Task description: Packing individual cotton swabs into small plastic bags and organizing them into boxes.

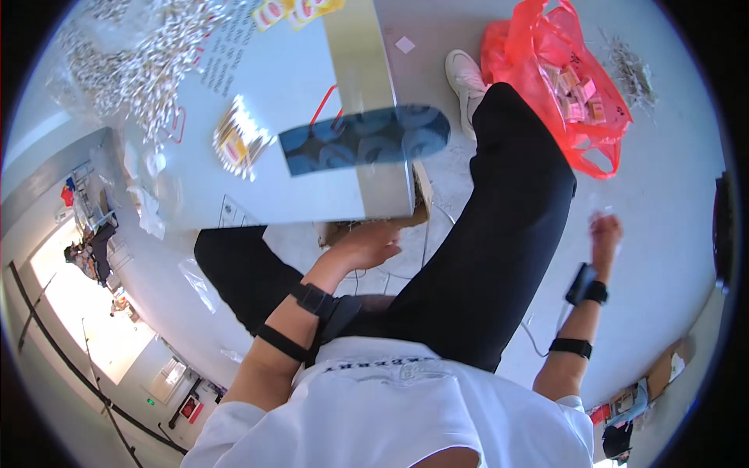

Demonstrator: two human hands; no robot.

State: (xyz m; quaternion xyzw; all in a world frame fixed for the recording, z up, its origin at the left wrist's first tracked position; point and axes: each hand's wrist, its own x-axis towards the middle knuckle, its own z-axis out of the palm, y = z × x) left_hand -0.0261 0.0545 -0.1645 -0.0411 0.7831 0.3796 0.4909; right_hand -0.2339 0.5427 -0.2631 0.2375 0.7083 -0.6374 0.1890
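Note:
My left hand (373,245) is over my lap, just below the near edge of a large white box (312,199). Its fingers are curled together, and their inner side is hidden. Out to the right, above the floor, my right hand (605,234) is closed and slightly blurred. A small pale glint shows at its fingertips, too faint to name. On the box lie a round bundle of cotton swabs (240,140) with a yellow label and a dark blue see-through strip (363,140) with circles. A heap of loose cotton swabs (133,70) covers the far left corner.
Beyond my right knee, a red plastic bag (515,58) stands open with several small packs (577,93) inside. Loose swabs (630,70) lie beside it on the floor. Yellow-and-white labels (300,11) sit at the box's far edge. A cable (534,339) runs near my right thigh.

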